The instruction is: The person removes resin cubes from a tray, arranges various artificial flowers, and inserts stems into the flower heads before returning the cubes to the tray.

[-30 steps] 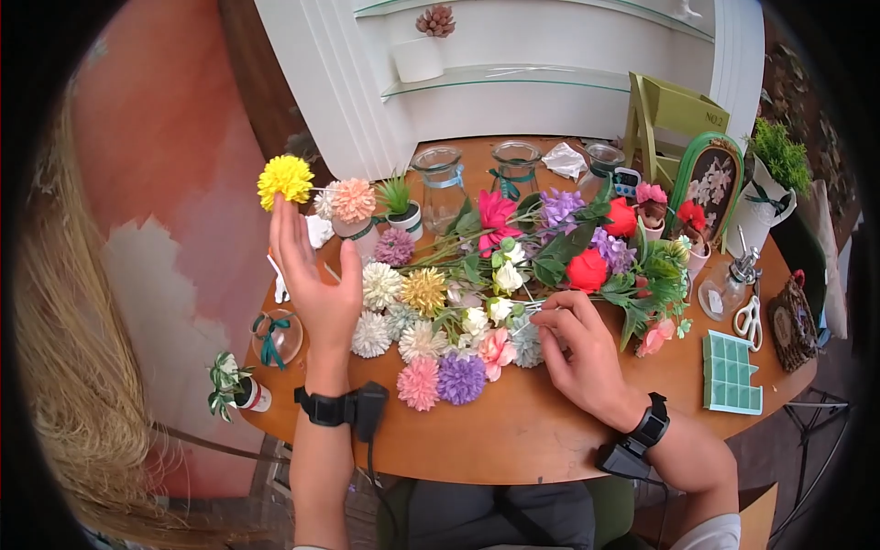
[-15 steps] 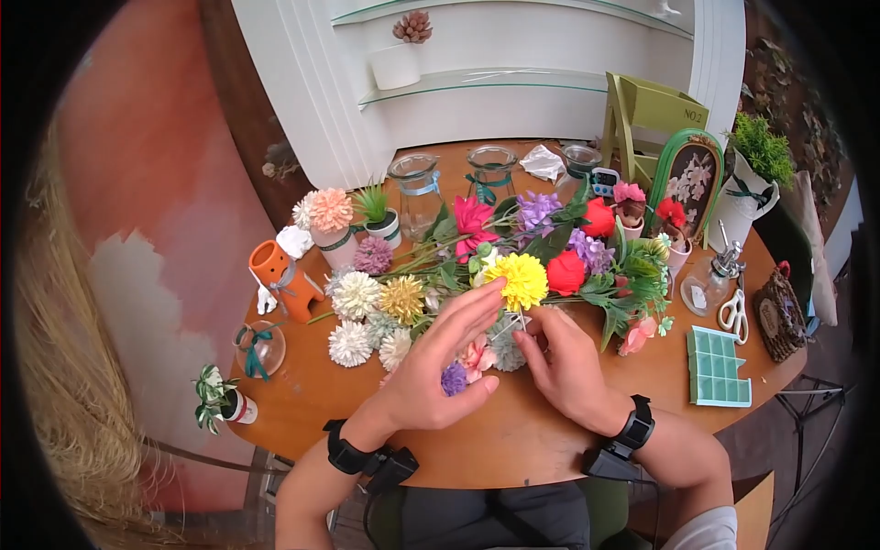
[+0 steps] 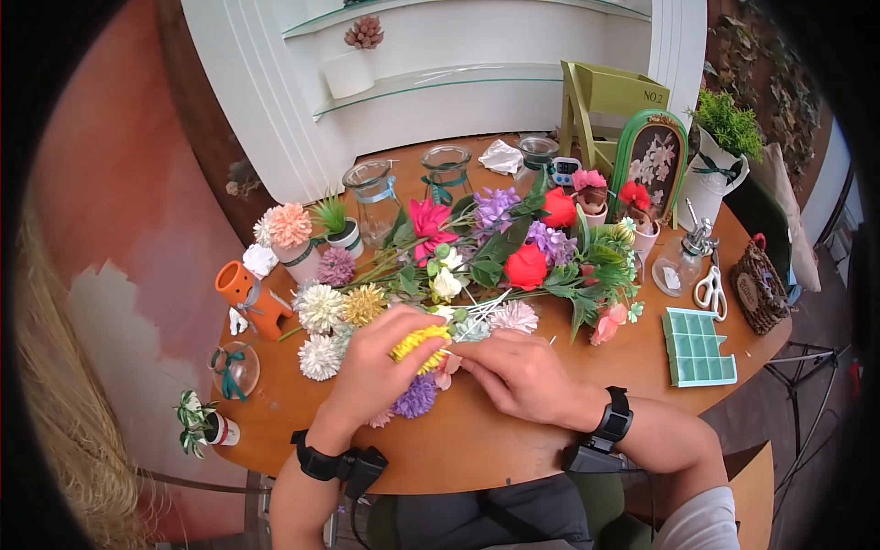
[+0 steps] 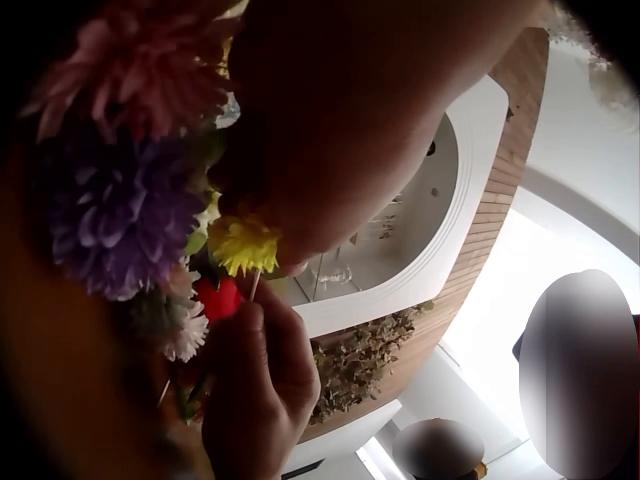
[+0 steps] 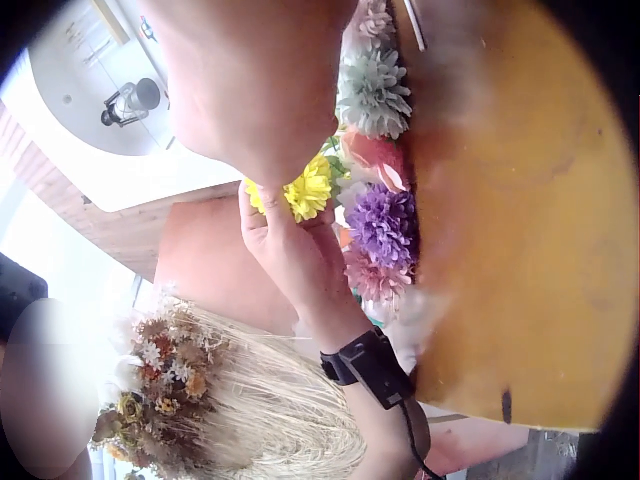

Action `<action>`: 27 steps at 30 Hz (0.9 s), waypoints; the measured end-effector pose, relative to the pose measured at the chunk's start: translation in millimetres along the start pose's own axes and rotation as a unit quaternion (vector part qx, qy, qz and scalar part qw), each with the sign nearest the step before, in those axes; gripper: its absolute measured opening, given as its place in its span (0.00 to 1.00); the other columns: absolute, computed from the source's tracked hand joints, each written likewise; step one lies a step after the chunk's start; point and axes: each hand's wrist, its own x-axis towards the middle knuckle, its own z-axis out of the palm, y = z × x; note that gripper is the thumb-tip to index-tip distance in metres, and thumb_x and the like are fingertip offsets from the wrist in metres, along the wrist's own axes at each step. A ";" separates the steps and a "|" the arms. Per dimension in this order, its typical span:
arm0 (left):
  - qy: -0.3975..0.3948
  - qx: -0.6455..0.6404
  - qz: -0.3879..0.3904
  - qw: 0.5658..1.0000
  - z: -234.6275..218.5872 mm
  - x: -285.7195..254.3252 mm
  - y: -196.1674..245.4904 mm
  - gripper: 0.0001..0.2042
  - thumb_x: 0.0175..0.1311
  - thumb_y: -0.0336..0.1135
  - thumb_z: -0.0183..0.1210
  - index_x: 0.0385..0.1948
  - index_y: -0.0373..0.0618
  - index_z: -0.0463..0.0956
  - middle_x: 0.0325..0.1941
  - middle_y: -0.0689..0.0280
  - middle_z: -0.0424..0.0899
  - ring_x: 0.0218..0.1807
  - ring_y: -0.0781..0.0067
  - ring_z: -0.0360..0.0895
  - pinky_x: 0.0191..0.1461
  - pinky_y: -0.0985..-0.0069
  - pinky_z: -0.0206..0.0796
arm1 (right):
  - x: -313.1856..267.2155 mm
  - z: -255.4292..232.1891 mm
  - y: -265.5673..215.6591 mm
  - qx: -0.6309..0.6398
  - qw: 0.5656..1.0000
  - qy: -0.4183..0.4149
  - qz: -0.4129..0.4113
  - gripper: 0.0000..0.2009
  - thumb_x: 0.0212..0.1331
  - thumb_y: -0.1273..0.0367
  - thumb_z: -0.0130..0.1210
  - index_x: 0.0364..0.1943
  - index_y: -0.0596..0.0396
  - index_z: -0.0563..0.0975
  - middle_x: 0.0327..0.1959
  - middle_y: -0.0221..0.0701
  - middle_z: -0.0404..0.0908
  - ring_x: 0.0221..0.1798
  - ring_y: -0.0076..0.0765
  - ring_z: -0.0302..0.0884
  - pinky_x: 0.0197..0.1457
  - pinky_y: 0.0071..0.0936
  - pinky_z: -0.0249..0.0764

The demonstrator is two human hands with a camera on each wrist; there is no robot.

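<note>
My left hand [image 3: 376, 371] grips the head of a yellow pompom flower [image 3: 422, 348], its thumb lying across the petals. The flower is tipped over, its stem side toward my right hand [image 3: 532, 378]. Right thumb and fingertips pinch the pale stem [image 4: 255, 286] close under the bloom, as the left wrist view shows. Below and behind the hands lie a purple pompom flower [image 3: 415, 394], a peach-pink flower [image 5: 375, 160] and a pale green one [image 5: 375, 92]. White stems [image 3: 481, 312] fan out just past the right fingers.
Loose red, magenta and violet flowers cover the table's middle. Behind stand ribboned glass vases [image 3: 371, 197]. At left are an orange ceramic holder [image 3: 255, 298] and a round glass vase [image 3: 236, 368]. Scissors [image 3: 710, 293], a spray bottle [image 3: 683, 266] and a green compartment tray [image 3: 697, 346] sit right.
My left hand has brought the yellow flower from the table's left side to my right hand. The flower has since come lower and tipped sideways, and the right fingers now pinch its stem.
</note>
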 end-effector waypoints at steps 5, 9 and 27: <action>0.102 0.028 -0.018 0.994 -8.4 2.2 -1.5 0.06 0.60 0.23 0.63 0.38 0.35 0.80 0.37 0.58 0.82 0.42 0.64 0.81 0.46 0.72 0.71 | -0.2 -2.0 -4.3 -0.016 1.000 0.022 0.000 0.12 0.58 0.74 0.58 0.46 0.57 0.79 0.29 0.37 0.80 0.33 0.44 0.79 0.37 0.38 0.75; 0.287 0.018 -0.132 0.948 -41.1 2.1 -38.7 0.11 0.62 0.22 0.61 0.47 0.35 0.77 0.45 0.61 0.80 0.49 0.69 0.79 0.53 0.73 0.71 | -0.7 3.2 4.7 -0.035 0.996 0.073 0.046 0.10 0.57 0.75 0.59 0.43 0.58 0.80 0.25 0.39 0.79 0.28 0.45 0.78 0.33 0.38 0.74; 0.232 0.152 -0.095 0.956 -36.3 0.0 -58.2 0.27 0.59 0.19 0.52 0.65 0.40 0.67 0.73 0.49 0.56 0.72 0.49 0.61 0.70 0.60 0.62 | 5.0 5.3 25.0 0.022 0.986 0.115 0.121 0.15 0.59 0.80 0.54 0.51 0.59 0.71 0.48 0.45 0.72 0.45 0.57 0.77 0.46 0.44 0.75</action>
